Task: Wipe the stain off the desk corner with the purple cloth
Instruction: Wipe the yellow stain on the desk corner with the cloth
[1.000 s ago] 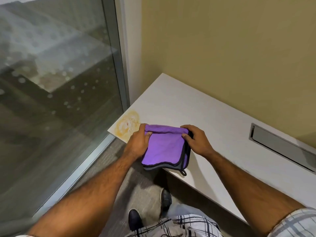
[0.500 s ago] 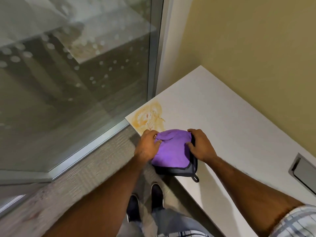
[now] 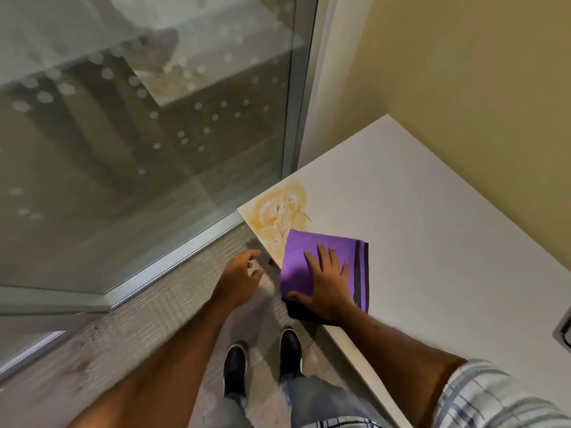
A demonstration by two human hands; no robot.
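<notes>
1. Head view: the purple cloth, folded, lies on the white desk at its front edge, its near end draping over and partly hidden under the right hand.
2. Its long axis runs from the front edge toward the orange stain, its far corner just overlapping it (dark trim along the right side).
3. Right hand presses flat, fingers spread; left hand hangs off the desk, fingers loose, holding nothing.
4. Bare desktop extends right and back.

The purple cloth, folded flat with a dark-striped edge, is laid on the white desk, overlapping the near edge of the orange-yellow stain smeared at the corner.
</notes>
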